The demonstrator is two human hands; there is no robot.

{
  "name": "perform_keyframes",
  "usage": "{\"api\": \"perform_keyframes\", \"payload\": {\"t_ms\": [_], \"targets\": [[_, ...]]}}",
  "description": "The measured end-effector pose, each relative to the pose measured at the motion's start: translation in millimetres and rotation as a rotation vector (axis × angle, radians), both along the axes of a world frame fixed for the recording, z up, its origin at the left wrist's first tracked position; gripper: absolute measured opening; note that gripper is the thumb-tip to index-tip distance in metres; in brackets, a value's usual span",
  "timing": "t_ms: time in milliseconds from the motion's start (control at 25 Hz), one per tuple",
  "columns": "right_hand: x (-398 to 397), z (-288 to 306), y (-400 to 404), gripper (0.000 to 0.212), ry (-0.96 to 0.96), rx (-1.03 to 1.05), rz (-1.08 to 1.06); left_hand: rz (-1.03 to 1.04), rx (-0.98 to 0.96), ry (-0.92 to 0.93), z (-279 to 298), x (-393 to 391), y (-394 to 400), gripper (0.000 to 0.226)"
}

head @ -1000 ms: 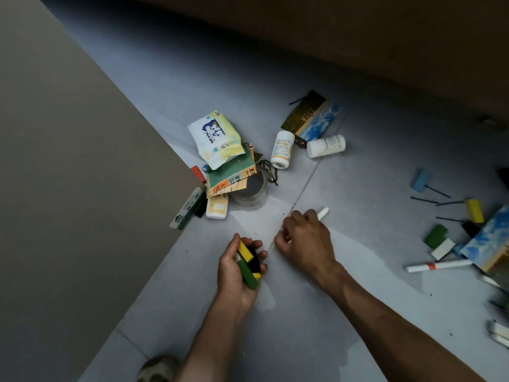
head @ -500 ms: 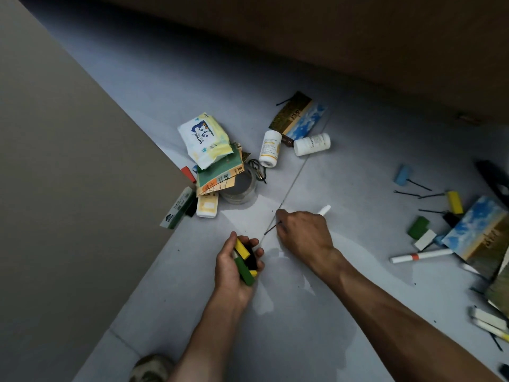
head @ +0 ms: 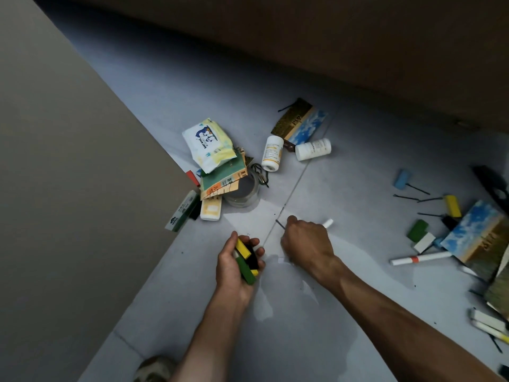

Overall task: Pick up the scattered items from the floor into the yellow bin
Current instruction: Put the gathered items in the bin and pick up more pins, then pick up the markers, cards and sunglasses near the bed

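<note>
Floor cleanup, mid-collection: I hold my left hand (head: 239, 264) palm-up and cupped around a small stack of blocks (head: 246, 260), yellow, green and black, fingers curled to keep them from sliding off. I judge the hand is serving as a tray so several pieces go to the bin in one trip. My right hand (head: 305, 241), just right of the blocks, is closed in a loose fist low over the gray floor (head: 344, 188); a thin dark pin (head: 280, 224) sticks out of its top and a white marker tip (head: 327, 223) shows past its far side. I read it as pinching the pin, though I cannot tell whether the marker is in that grip or lying behind it.

The yellow bin is not in view, so I cannot place it. Beyond the blocks, toward the wall, a heap waits: a wipes packet (head: 209, 144) on top of some flat cartons (head: 224, 180), a tape roll (head: 243, 193) just beside them, and two white bottles (head: 292, 151) on their sides. Far right of the blocks lie more pins, a blue block (head: 402, 178), a yellow block (head: 453, 205), a white marker (head: 420, 259) and sky-printed boxes (head: 473, 232).

Most of the scatter looks untouched; I judge the task is at an early stage.
</note>
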State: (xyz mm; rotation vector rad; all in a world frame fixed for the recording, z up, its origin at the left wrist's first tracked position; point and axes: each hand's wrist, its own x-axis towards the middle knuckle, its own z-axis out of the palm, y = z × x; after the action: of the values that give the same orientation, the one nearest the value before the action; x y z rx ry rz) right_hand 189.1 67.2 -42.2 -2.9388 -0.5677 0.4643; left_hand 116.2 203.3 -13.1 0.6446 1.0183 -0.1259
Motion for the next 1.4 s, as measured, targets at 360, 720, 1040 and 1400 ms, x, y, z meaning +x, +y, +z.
{"api": "perform_keyframes", "payload": {"t_ms": [360,720,1040,1400], "targets": [[10.1,89.3,-79.1,0.016,0.733,1.540,-1.127,-0.132,-0.088,-0.073,15.2,39.7,-55.5,0.031],[-157.8,225.5,-241.9,0.015,0.180,1.737,-1.687,-0.815,-0.245,-0.091,142.1,-5.6,-251.6,0.031],[-322.2,217.5,-322.7,0.010,-0.379,1.960,-1.902,-1.272,-0.430,-0.231,154.4,-129.5,-376.3,0.037],[-404.3,211.0,-371.5,0.020,-0.802,1.352,-2.074,-1.694,-0.011,-0.395,181.5,-211.9,-469.9,0.042]]}}
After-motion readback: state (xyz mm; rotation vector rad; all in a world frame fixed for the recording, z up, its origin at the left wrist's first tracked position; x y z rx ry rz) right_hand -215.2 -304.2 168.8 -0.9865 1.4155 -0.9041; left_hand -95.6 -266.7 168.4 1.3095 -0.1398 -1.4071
